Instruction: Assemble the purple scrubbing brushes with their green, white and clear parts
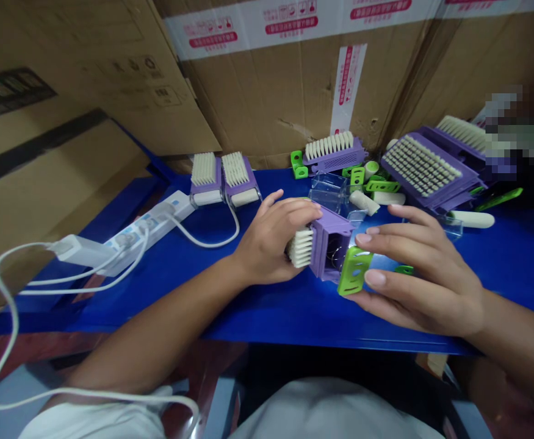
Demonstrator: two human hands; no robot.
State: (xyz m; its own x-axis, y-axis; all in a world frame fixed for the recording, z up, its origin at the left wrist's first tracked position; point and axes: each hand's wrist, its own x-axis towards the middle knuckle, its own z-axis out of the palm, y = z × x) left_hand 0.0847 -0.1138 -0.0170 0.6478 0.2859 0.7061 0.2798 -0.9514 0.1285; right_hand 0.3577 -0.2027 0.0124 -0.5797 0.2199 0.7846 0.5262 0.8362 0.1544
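Observation:
My left hand (pixel 271 238) is wrapped round a purple brush head (pixel 328 235) with cream bristles on its left side. The brush head's open end faces right, and thin wires show inside the hollow. At that opening my right hand (pixel 426 274) pinches a bright green end piece (pixel 355 270) with slots and holes, between the thumb below and the fingertips. The green piece is tilted and sits just off the purple rim; whether the two touch I cannot tell. Part of the bristles is covered by the left hand.
Behind lie two purple brushes with white ends (pixel 221 177), another purple brush (pixel 335 152), loose green parts (pixel 381 185), clear plastic pieces (pixel 328 192) and stacked brush heads (pixel 425 167). A power strip (pixel 143 235) with white cables lies left. Cardboard boxes (pixel 276 91) wall off the back.

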